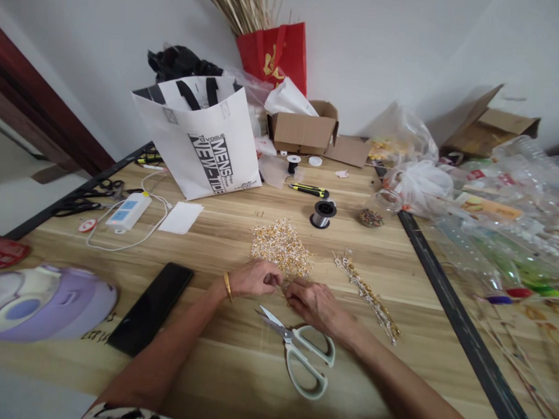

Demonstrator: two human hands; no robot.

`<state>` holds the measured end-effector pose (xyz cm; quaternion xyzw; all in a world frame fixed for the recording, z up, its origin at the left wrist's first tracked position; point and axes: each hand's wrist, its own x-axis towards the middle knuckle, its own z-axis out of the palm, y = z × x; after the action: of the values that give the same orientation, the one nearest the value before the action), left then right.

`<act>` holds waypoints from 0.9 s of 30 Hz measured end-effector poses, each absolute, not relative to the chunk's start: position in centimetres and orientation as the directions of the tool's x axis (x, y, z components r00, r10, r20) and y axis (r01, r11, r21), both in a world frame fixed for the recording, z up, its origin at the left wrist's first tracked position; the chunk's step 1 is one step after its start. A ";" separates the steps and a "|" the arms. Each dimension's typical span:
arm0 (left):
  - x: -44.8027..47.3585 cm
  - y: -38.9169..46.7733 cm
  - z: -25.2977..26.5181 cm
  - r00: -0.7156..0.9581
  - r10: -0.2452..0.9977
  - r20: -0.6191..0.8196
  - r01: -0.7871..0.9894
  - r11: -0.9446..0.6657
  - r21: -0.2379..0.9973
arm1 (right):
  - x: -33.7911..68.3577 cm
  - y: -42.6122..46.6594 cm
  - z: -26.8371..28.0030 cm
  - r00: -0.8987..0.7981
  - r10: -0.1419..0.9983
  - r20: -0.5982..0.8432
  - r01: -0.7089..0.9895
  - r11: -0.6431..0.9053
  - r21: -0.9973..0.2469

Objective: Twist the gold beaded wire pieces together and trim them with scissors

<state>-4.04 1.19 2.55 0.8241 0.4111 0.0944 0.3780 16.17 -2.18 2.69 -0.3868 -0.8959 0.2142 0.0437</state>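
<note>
My left hand (257, 277), with a gold bangle (228, 286) at the wrist, has its fingers curled together at the near edge of a pile of gold and silver beaded pieces (280, 241). Close to its right, my right hand (313, 299) is closed in a pinch. Whatever lies between the fingertips of either hand is too small to make out. Just below the hands rest white-handled scissors (296, 349), blades slightly apart. Right of the pile lies a bundle of gold and silver beaded strands (368, 292). A spool of silver wire (322, 214) stands behind.
A black phone (151, 307) and a purple bottle (57, 302) lie at left, near a white power strip (129, 211). Behind are a white bag (203, 144), a yellow-black cutter (309, 190) and a cardboard box (304, 131). Plastic bottles (491, 243) crowd the right side.
</note>
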 end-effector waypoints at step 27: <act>-1.3 0.1 -0.4 0.644 0.753 -0.133 0.204 -0.001 0.979 | 16.0 -2.5 3.6 -0.682 0.727 -0.083 0.719 0.644 -0.264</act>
<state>-1.26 0.12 -0.35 0.6706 0.3569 0.2252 0.6101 15.96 -2.51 3.61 -0.3987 -0.9064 0.1387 0.0153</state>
